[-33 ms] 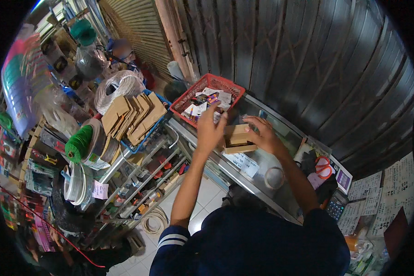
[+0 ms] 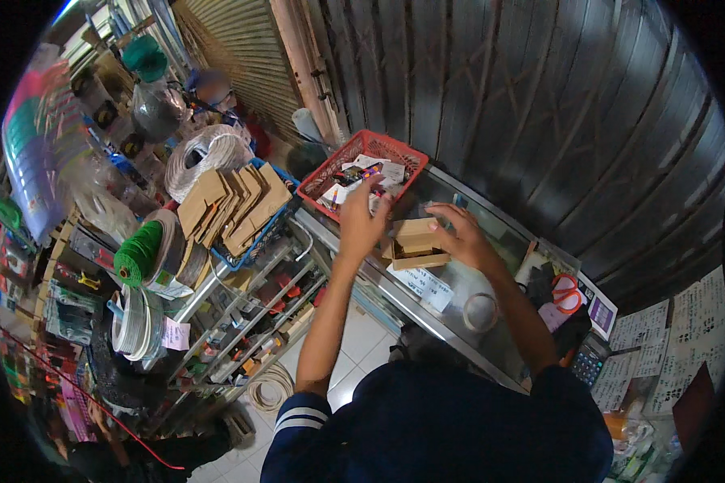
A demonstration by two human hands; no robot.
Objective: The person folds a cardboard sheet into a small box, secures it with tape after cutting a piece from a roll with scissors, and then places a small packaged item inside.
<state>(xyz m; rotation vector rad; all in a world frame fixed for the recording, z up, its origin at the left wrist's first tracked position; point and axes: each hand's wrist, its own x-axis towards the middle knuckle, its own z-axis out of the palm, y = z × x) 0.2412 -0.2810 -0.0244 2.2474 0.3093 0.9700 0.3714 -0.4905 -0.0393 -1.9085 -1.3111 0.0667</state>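
Over the near side of a red plastic basket [image 2: 418, 163] is my left hand [image 2: 361, 224]. Its thumb and index finger are apart, and I see nothing between them. Inside the basket lie white paper slips [image 2: 391, 171] and small dark and purple packets [image 2: 369, 171]. My right hand [image 2: 464, 238] grips the right side of a small open cardboard box [image 2: 420, 262], its thumb by the rim and its fingers toward the far corner. Something dark lies in the box, too small to make out. A white handwritten paper [image 2: 433, 291] lies just below the box.
A glass counter [image 2: 459, 310] runs diagonally, bearing a clear round tape roll [image 2: 480, 311], red-handled scissors [image 2: 568, 295] and a calculator [image 2: 590, 359]. Left stand a blue basket of cardboard pieces [image 2: 254, 211], green twine [image 2: 139, 253] and coiled cord. A metal folding gate [image 2: 507, 105] rises behind.
My left hand has shifted slightly left and toward me, off the basket's contents. The right hand stays at the cardboard box.
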